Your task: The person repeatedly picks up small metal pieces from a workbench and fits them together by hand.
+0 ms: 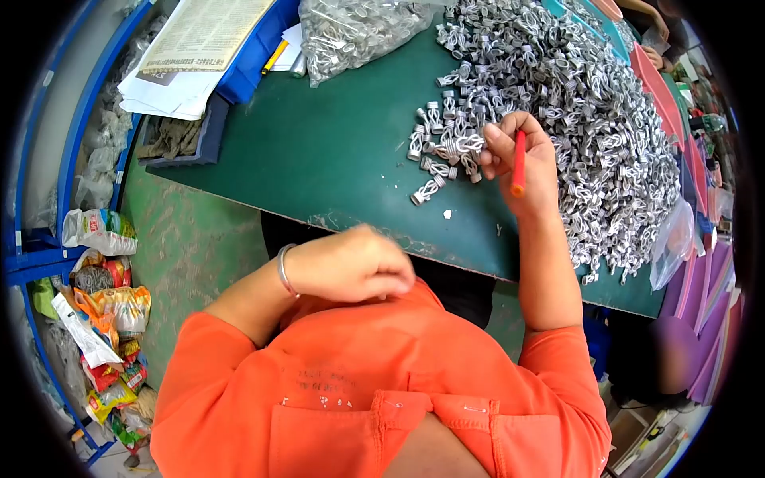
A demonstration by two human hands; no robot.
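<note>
My right hand (522, 163) is closed around a red pen-like stick (519, 163) with an orange end. Its thumb and fingertips are by the small grey metal pieces with looped ends (460, 145) at the near left edge of a large heap (550, 72); whether they also pinch one is unclear. My left hand (355, 267), with a silver bangle (285, 271) on the wrist, is in front of my orange top at the table edge. Its fingers are curled together and slightly blurred, and their inner side is hidden.
On the green table (319, 151) lie a clear bag of metal parts (358, 36) and a blue bin with papers (253, 52). A grey tray (209, 135) holds a cloth. Shelves with packets stand left. Another person's hand (653, 56) shows at the far right.
</note>
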